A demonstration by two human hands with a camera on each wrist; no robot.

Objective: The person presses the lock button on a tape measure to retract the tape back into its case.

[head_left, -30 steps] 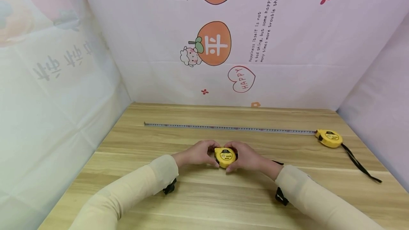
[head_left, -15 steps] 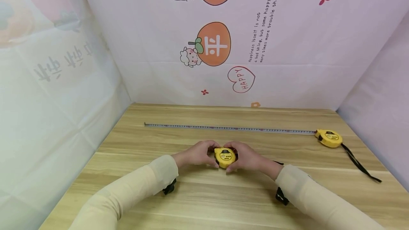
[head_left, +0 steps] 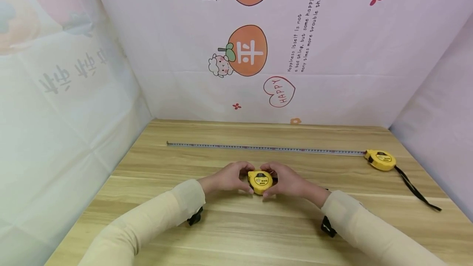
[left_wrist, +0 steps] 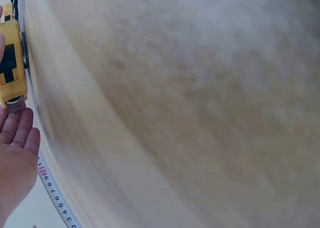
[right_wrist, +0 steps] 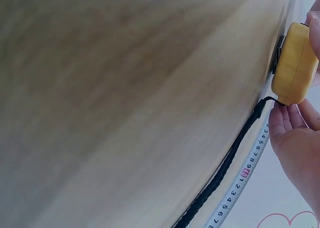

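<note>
A yellow tape measure (head_left: 260,182) sits between my two hands in the middle of the wooden table. My left hand (head_left: 230,177) holds its left side with thumb and fingers curled around it. In the left wrist view, the fingers (left_wrist: 21,130) reach the metal hook (left_wrist: 16,106) at the case's end. On the opposite side my right hand (head_left: 287,180) grips the case, fingertips at its end in the right wrist view. From there a black strap (right_wrist: 220,173) trails away. The blade of this tape measure appears retracted, with only the hook showing.
Behind the hands a second tape's blade (head_left: 258,148) lies stretched across the table (head_left: 236,225). Its yellow case (head_left: 382,160) is at the right, with a black strap (head_left: 414,190) toward the right edge. Printed cloth (head_left: 177,81) walls the back and sides.
My right hand and forearm have shifted slightly to the right. The left forearm has moved very slightly left. The tape measure and the second, extended tape have stayed in place.
</note>
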